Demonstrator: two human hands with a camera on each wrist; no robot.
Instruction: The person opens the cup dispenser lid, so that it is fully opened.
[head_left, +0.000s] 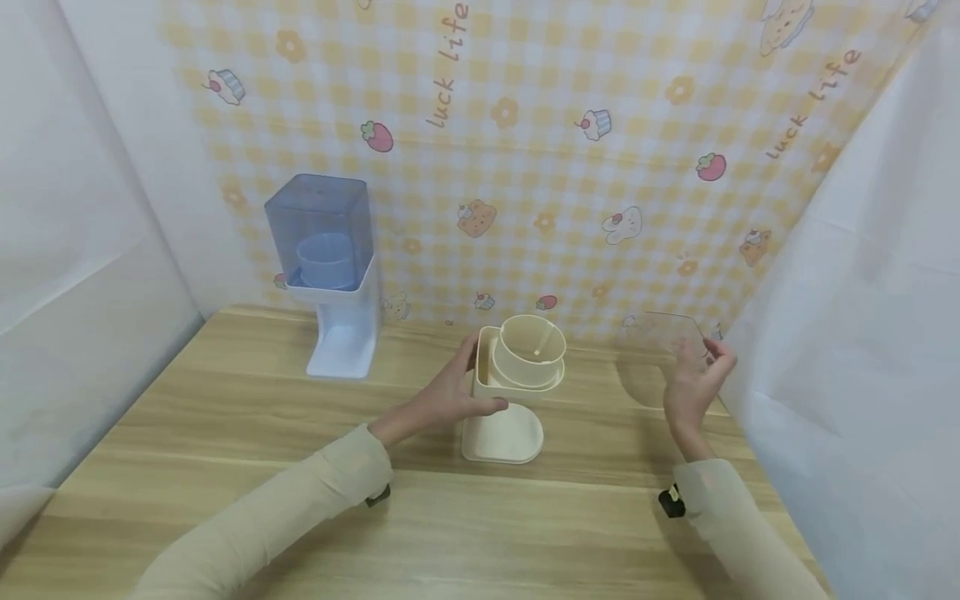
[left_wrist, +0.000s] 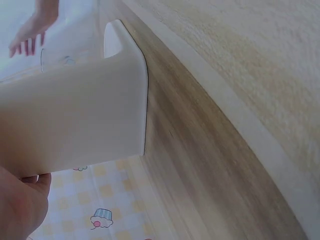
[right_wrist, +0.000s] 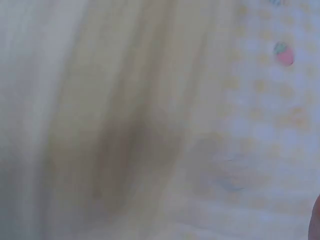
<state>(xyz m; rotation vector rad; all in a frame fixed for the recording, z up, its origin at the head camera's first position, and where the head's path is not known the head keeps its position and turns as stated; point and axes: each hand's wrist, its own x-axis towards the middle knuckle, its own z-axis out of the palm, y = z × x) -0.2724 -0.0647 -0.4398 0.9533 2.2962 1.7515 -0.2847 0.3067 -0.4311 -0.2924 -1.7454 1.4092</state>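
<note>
On the tabletop (head_left: 450, 533) stands a cream dispenser (head_left: 525, 391), its top clasped in the left hand's grip (head_left: 453, 393); the right hand's grip (head_left: 692, 390) pinches a clear cover (head_left: 654, 335).

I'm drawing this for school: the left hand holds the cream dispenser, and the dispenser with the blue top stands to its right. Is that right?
Not quite: the dispenser with the blue top stands to the left of the cream dispenser, which the left hand holds. The head view shows it.
</note>
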